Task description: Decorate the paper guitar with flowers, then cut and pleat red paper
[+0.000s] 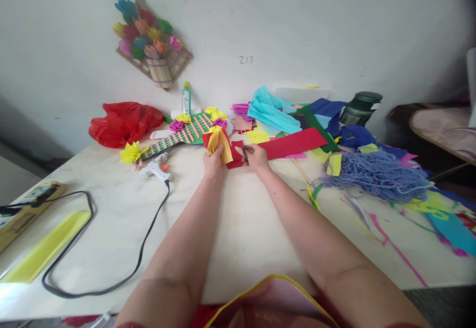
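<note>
The left hand [213, 159] is gripping a folded piece of yellow-orange paper [220, 144], pinching it between thumb and fingers over the middle of the far half of a white table [253, 234]. Just to its right, the right hand [256, 155] is closing around dark-handled scissors [244, 154], whose blades are pointing away toward the wall; whether the blades are parted is too small to tell. A long red paper strip [293, 143] is lying beside and beyond the right hand, stretching off to the right.

Just beyond the left hand, a green guitar-shaped craft [193, 129] is lying with pinkish strips across it and yellow and magenta paper flowers around it. Nearer, on the left, a white glue gun [156, 169] is resting on its side, its black cord [141, 248] looping toward a power strip [28, 214] at the left edge. A red plastic bag [124, 124] is sitting at the far left, and a teal glue bottle [186, 100] is standing near the wall.

On the right, turquoise crepe paper [273, 111] is lying crumpled, a dark green jar [360, 108] is leaning behind, and blue-grey yarn [375, 175] is spreading in a tangled heap.
</note>
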The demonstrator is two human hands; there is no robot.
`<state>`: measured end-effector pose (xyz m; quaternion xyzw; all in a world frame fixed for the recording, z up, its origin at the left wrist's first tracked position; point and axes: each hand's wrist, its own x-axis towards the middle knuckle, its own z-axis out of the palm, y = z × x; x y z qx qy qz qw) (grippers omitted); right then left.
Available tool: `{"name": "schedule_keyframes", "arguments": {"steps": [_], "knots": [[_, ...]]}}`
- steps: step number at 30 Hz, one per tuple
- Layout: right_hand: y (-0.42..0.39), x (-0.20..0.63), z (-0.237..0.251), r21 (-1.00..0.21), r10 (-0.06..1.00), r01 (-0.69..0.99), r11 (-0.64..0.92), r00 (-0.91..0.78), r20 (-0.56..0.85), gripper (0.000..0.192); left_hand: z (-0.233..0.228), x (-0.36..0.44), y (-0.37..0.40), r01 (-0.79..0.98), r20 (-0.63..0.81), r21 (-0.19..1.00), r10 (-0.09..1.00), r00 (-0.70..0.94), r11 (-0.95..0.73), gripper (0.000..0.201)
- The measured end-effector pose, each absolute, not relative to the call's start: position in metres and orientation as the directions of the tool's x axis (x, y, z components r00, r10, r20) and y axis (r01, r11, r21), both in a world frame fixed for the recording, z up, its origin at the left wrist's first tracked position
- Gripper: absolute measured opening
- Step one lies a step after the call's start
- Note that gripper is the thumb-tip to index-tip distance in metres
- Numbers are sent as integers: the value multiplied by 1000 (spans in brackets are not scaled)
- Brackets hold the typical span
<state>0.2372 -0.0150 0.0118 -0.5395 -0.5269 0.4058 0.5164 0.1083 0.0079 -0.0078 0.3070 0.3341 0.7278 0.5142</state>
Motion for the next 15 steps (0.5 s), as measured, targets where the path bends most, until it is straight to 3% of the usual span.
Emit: {"name": "schedule_keyframes", "arguments": {"steps": [3,5,9,15], "knots": [[-17,240,13,-763,925,633,131,198,323,31,-6,108,8,-557,95,787,944,-316,-266,45],[-20,241,15,-573,920,813,102,143,365,27,-5,108,8,-562,90,782,941,-327,-270,43],[-26,238,21,-352,951,935,35,77,301,28,-4,108,6,-585,90,757,933,-347,-290,41],[-29,239,27,-299,980,953,49,12,198,31,-2,109,4,-594,77,763,948,-308,-255,43]]}}
